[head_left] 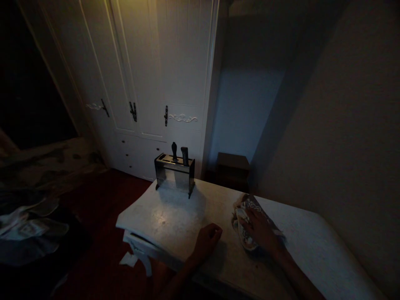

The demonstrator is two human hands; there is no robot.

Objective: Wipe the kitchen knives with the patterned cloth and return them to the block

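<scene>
My right hand (pixel 261 229) lies on a patterned cloth (pixel 246 212) bunched on the white table (pixel 175 216), fingers pressing into the fabric. My left hand (pixel 208 241) rests on the table top near the front edge, its fingers curled into a loose fist with nothing seen in it. A dark knife block (pixel 174 173) with two black handles sticking up stands at the table's far end, well beyond both hands.
A white wardrobe (pixel 156 83) with dark handles stands behind the table. A small brown box (pixel 233 166) sits by the wall. Bedding and clothes (pixel 31 225) lie at the left over a red floor. The room is dim.
</scene>
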